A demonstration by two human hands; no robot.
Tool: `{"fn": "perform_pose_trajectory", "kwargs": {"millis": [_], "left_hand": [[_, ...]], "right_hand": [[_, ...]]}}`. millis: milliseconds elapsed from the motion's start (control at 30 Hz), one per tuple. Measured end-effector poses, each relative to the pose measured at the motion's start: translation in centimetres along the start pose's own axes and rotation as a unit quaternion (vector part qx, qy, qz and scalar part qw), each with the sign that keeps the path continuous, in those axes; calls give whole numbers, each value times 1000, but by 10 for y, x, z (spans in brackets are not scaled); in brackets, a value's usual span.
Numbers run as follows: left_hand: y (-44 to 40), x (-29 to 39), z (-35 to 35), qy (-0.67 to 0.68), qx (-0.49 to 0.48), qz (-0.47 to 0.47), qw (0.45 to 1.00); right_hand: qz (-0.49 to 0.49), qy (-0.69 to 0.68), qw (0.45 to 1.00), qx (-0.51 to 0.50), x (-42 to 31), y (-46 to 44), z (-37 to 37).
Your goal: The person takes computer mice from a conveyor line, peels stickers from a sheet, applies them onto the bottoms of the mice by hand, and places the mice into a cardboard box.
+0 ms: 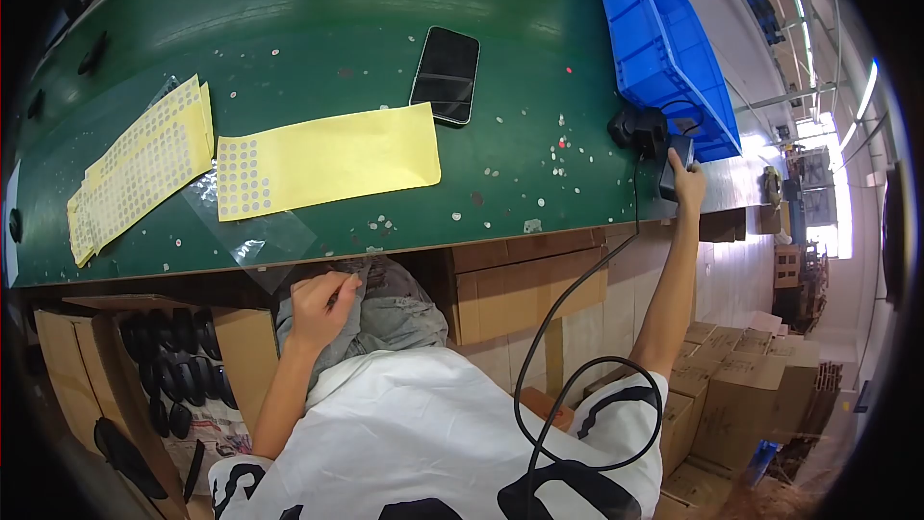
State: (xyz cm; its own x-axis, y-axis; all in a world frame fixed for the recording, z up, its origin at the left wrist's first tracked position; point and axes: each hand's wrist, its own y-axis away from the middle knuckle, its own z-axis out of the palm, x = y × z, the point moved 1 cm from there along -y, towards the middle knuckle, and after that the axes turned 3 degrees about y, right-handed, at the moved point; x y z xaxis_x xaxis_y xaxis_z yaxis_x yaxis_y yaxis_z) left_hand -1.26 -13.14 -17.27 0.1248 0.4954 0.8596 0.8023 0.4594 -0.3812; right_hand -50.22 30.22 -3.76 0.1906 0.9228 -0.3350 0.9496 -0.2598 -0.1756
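My right hand (pixel 686 183) reaches out to the table's right end, fingers wrapped round a dark, box-shaped object (pixel 676 156). Beside that object sits a black item (pixel 638 127) whose kind I cannot make out, close against the blue plastic bin (pixel 664 48). My left hand (pixel 322 306) is curled closed over my lap, just below the table edge; whatever may be in its fingers is hidden. Near it, a clear plastic bag (pixel 258 239) overhangs the edge, partly under a yellow sheet (pixel 332 162) with round grey stickers at its left end.
More yellow sticker sheets (pixel 144 169) lie at left. A black-screened phone (pixel 446 75) rests behind the yellow sheet on the green table (pixel 337 48). A black cable (pixel 553 313) loops across my body. Below stand a carton of black parts (pixel 178 356) and stacked cartons (pixel 736 395).
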Motion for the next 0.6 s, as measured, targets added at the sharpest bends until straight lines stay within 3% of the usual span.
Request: {"fn": "perform_pose_trajectory", "kwargs": {"millis": [33, 200, 233, 367, 600], "left_hand": [[0, 0, 0, -2, 0, 1, 1000], [-1, 1, 1, -8, 9, 11, 1000], [0, 1, 0, -11, 11, 8, 1000], [1, -2, 0, -8, 10, -19, 1000], [1, -1, 2, -7, 4, -13, 1000]], "right_hand": [[-39, 110, 993, 22, -3, -1, 0], [-32, 204, 976, 69, -9, 10, 11], [-36, 204, 976, 67, -12, 10, 14], [-197, 100, 963, 152, -17, 18, 7], [-117, 131, 984, 32, -75, 54, 10]]}}
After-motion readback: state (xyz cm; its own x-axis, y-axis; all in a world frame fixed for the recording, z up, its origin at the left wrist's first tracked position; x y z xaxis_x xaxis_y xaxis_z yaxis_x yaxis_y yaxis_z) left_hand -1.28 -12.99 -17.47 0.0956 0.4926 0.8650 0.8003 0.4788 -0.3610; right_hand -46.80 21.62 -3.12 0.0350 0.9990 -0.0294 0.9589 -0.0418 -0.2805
